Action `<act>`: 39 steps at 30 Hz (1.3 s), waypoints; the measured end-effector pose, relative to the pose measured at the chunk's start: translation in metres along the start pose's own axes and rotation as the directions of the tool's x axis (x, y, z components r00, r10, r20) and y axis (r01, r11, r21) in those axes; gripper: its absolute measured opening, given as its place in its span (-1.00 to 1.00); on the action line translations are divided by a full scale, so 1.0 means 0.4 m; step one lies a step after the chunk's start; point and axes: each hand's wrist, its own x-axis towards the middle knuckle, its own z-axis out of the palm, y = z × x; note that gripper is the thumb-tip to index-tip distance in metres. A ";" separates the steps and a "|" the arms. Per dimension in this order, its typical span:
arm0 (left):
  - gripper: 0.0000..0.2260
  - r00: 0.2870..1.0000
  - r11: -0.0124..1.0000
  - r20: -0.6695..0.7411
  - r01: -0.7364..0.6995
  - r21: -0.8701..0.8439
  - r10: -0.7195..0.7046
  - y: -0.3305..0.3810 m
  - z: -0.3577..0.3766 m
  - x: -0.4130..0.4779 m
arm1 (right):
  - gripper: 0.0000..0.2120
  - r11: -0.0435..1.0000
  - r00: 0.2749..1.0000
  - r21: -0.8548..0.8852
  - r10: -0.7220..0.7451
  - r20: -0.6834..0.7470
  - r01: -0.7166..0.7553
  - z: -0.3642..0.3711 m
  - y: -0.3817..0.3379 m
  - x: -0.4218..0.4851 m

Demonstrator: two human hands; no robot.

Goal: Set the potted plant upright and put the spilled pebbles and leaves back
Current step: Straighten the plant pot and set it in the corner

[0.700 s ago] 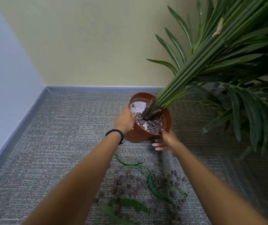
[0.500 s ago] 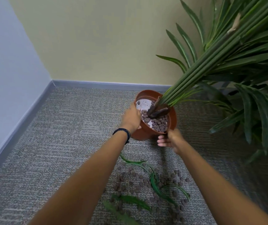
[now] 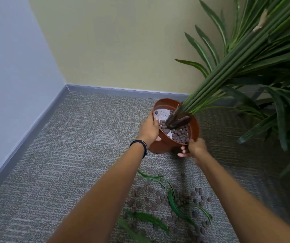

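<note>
On carpet (image 3: 70,155) by the wall corner | pot (image 3: 161,146) is leaning, stems (image 3: 228,71) slanting right | left hand (image 3: 149,130) and right hand (image 3: 196,148) are gripping its rim, likely righting it | pebbles (image 3: 158,200) and leaves (image 3: 147,220) are lying spilled nearby

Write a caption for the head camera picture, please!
Tilted round orange-brown plastic pot gripped by left hand and right hand; small brown pebbles and green leaves lie spilled on grey carpet.

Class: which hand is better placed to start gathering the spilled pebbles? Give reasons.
Probably the right hand: it holds the pot low, nearest the pebbles; the left hand grips the rim, steadying it.
</note>
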 end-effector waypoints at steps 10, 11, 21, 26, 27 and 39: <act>-0.51 1.000 1.000 -0.017 -0.017 0.002 0.017 -0.016 0.005 -0.021 | -0.69 0.998 1.000 -0.056 -0.013 0.009 0.014 0.003 -0.028 0.000; -0.48 0.999 0.999 -0.022 -0.033 0.021 0.034 -0.022 0.006 -0.027 | -0.69 0.998 1.000 -0.061 -0.009 0.005 0.010 0.004 -0.029 0.000; -0.46 0.998 0.996 -0.053 0.030 0.079 -0.025 -0.007 0.008 -0.029 | -0.69 0.997 0.999 -0.067 -0.028 -0.020 0.027 0.019 -0.018 -0.003; -0.51 0.997 0.998 -0.051 0.060 -0.004 -0.061 -0.012 -0.011 -0.025 | -0.68 0.998 1.000 -0.064 -0.018 0.003 0.018 0.036 -0.027 0.004; -0.49 0.998 0.999 -0.035 0.052 -0.015 -0.053 -0.020 -0.015 -0.027 | -0.68 0.997 1.000 -0.070 -0.014 0.013 0.015 0.042 -0.029 0.006; -0.37 0.976 0.996 0.207 0.053 0.074 -0.067 -0.072 -0.060 -0.084 | -0.68 0.990 0.998 -0.143 0.020 0.057 -0.011 0.089 -0.056 -0.006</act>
